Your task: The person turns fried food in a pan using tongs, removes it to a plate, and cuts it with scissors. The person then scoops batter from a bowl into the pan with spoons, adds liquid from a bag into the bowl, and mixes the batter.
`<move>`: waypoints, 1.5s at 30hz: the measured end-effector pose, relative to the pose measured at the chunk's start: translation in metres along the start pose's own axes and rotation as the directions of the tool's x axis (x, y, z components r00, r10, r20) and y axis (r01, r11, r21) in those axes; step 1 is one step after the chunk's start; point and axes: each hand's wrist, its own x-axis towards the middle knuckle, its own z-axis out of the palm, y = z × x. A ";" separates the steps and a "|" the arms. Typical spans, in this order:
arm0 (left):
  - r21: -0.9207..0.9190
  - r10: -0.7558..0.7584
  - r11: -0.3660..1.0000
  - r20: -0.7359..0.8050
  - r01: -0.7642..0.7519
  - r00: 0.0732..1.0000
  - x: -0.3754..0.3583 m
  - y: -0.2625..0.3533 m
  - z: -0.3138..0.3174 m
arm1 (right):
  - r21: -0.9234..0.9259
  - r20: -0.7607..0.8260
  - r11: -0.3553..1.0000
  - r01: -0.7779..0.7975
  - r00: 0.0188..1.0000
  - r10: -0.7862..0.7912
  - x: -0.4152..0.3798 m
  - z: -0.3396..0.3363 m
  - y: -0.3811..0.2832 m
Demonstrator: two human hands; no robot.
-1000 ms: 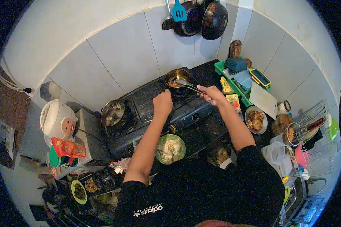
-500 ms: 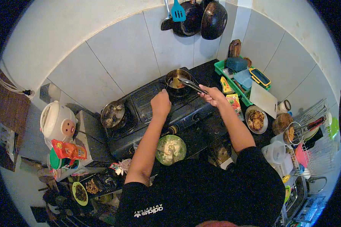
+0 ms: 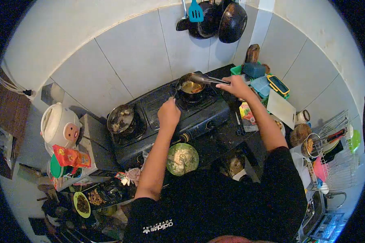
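Observation:
My right hand [image 3: 236,88] is closed around the handle end of metal tongs [image 3: 209,79], which reach left over a small dark pot [image 3: 192,94] on the right burner. Yellowish oil [image 3: 191,86] shows in the pot, with a reddish-brown piece [image 3: 196,90] at its right side. My left hand [image 3: 168,114] makes a fist in front of the pot's left side. A thin utensil handle [image 3: 175,95] sticks up from that fist toward the rim; its lower end is hidden. Both pot and hands are over the black stove [image 3: 158,115].
A pan [image 3: 122,120] with food pieces stands on the left burner. Below lies a green bowl [image 3: 182,159] of pale batter. Scissors [image 3: 239,123], a seasoning packet [image 3: 247,112] and a white cutting board [image 3: 281,108] lie at right. A rice cooker [image 3: 61,124] stands left.
My right hand has risen and shifted right, lifting the tongs higher and flatter over the pot. My left hand has drawn slightly back and left. The scissors have come into sight.

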 end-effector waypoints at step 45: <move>-0.540 -0.216 0.814 0.059 0.213 0.975 -0.057 -0.038 -0.017 | -0.326 0.473 0.814 0.480 0.829 -0.299 0.094 -0.028 -0.024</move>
